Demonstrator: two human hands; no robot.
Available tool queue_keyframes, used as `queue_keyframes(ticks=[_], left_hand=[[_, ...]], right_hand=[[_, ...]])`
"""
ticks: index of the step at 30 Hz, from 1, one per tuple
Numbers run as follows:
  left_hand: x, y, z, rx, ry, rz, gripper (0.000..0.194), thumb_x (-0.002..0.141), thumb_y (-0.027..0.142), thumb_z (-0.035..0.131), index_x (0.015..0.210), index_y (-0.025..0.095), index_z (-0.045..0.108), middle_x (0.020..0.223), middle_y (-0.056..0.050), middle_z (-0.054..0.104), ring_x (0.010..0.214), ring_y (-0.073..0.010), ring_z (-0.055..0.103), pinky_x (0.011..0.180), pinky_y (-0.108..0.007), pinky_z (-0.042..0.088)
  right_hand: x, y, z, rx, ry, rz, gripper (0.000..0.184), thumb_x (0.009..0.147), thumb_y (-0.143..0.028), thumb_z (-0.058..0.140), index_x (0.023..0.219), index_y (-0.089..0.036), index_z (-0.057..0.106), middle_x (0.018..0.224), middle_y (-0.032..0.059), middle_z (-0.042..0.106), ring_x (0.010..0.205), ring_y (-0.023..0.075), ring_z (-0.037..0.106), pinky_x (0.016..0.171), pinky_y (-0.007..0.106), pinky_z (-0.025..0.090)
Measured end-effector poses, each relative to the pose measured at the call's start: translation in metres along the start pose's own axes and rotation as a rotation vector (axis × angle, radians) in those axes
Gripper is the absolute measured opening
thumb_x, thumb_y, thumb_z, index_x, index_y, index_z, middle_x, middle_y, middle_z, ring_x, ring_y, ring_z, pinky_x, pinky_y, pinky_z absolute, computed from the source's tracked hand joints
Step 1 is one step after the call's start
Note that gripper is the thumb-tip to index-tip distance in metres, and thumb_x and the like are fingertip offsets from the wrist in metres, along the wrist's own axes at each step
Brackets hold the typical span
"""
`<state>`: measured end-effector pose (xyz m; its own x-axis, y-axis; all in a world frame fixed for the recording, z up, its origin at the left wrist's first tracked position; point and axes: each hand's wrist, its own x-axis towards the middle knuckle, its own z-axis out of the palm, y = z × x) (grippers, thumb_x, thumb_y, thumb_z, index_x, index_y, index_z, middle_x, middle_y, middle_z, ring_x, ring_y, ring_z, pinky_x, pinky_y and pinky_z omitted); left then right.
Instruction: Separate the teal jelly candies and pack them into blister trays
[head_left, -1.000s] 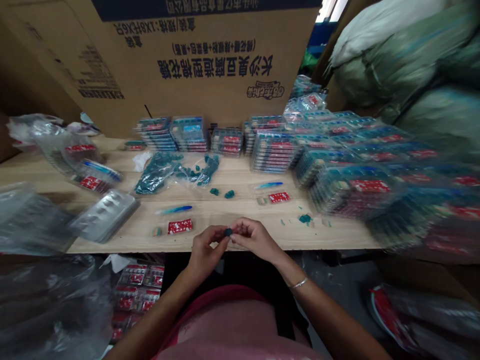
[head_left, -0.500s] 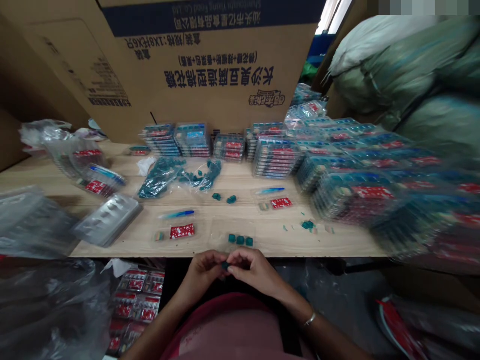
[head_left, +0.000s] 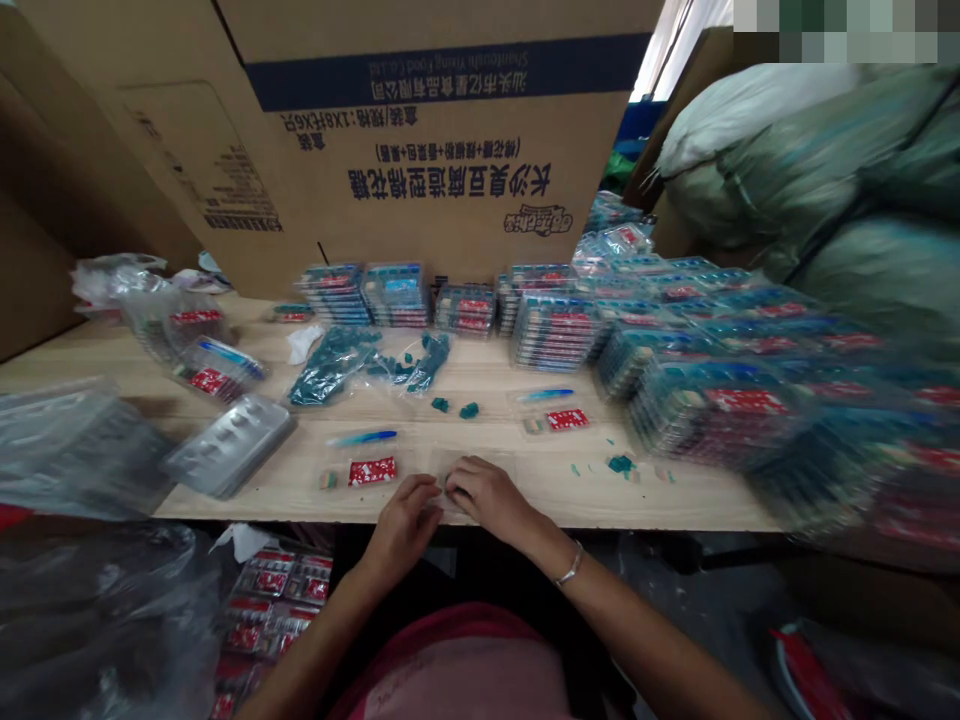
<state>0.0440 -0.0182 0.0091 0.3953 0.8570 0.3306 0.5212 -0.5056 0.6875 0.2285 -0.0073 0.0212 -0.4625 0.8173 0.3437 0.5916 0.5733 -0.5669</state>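
My right hand [head_left: 484,492] reaches over a clear plastic tray [head_left: 501,460] at the table's front edge. Its fingertips pinch a small dark green cube [head_left: 448,487], which shows only in part. The hand covers most of the tray and whatever lies in it. Close beside the tray's left end is my left hand [head_left: 407,522], its fingers curled in; anything between them is hidden. Left of the hands lies another tray with a blue pen-shaped piece [head_left: 364,438] and a red patterned packet [head_left: 373,471]. Two dark green lumps [head_left: 454,408] lie beyond the hands.
A clear bag of green pieces [head_left: 337,365] lies behind. Stacks of filled trays [head_left: 559,330] line the back and right. A similar tray with a red packet [head_left: 568,419] and green scraps [head_left: 621,464] lie right. Nested trays [head_left: 229,445] sit left. A carton [head_left: 450,220] stands behind.
Both hands have moved up from below the table edge to the tray. The right hand has carried the green cube over it, covering the three green cubes there. My hands have drawn apart slightly.
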Motion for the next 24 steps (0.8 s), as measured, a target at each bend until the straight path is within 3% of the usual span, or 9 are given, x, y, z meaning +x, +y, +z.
queue_keyframes(ticks=[7, 12, 15, 18, 20, 24], left_hand=[[0.006, 0.002, 0.013, 0.133, 0.044, 0.066, 0.020, 0.083, 0.016, 0.047, 0.098, 0.021, 0.058, 0.092, -0.006, 0.061, 0.083, -0.0185, 0.062, 0.074, -0.032, 0.053], [0.015, 0.005, 0.011, 0.262, 0.021, 0.098, 0.026, 0.085, 0.016, 0.046, 0.108, 0.022, 0.055, 0.089, -0.005, 0.061, 0.077, -0.0178, 0.061, 0.066, -0.029, 0.051], [0.022, 0.006, 0.013, 0.458, -0.012, 0.102, 0.021, 0.085, 0.021, 0.050, 0.104, 0.022, 0.059, 0.084, -0.005, 0.062, 0.074, -0.0194, 0.061, 0.065, -0.030, 0.049], [0.028, 0.005, 0.017, 0.538, -0.053, 0.117, 0.013, 0.085, 0.021, 0.052, 0.092, 0.022, 0.063, 0.081, -0.005, 0.063, 0.072, -0.0199, 0.061, 0.065, -0.031, 0.048], [0.028, 0.003, 0.020, 0.516, -0.053, 0.112, 0.013, 0.084, 0.019, 0.053, 0.091, 0.022, 0.064, 0.082, -0.005, 0.064, 0.073, -0.0203, 0.061, 0.066, -0.031, 0.048], [0.028, 0.000, 0.018, 0.336, 0.006, 0.073, 0.017, 0.081, 0.021, 0.055, 0.095, 0.021, 0.064, 0.084, -0.007, 0.064, 0.076, -0.0214, 0.061, 0.068, -0.033, 0.048]], right_hand=[[-0.001, 0.006, 0.008, 0.034, 0.040, 0.145, 0.015, 0.076, -0.005, 0.060, 0.082, -0.019, 0.060, 0.079, 0.0008, 0.064, 0.075, 0.0148, 0.060, 0.070, 0.025, 0.045], [0.004, 0.006, -0.004, 0.008, 0.012, 0.113, 0.017, 0.071, -0.005, 0.063, 0.079, -0.019, 0.063, 0.087, 0.0038, 0.064, 0.086, 0.0182, 0.060, 0.076, 0.028, 0.047], [0.018, 0.025, -0.020, 0.080, 0.048, 0.081, 0.019, 0.072, -0.002, 0.059, 0.080, -0.018, 0.064, 0.096, 0.0050, 0.065, 0.092, 0.0171, 0.060, 0.082, 0.029, 0.047], [0.042, 0.053, -0.035, 0.011, 0.128, 0.118, 0.033, 0.073, 0.006, 0.048, 0.089, -0.017, 0.065, 0.099, 0.0064, 0.065, 0.095, 0.0167, 0.060, 0.086, 0.031, 0.046], [0.057, 0.070, -0.040, -0.061, 0.099, 0.129, 0.038, 0.070, 0.009, 0.048, 0.092, -0.017, 0.066, 0.102, 0.0071, 0.065, 0.098, 0.0180, 0.058, 0.090, 0.033, 0.044], [0.068, 0.089, -0.039, -0.062, 0.039, 0.138, 0.031, 0.068, 0.008, 0.053, 0.082, -0.016, 0.066, 0.089, 0.0056, 0.067, 0.090, 0.0183, 0.059, 0.086, 0.033, 0.044]])
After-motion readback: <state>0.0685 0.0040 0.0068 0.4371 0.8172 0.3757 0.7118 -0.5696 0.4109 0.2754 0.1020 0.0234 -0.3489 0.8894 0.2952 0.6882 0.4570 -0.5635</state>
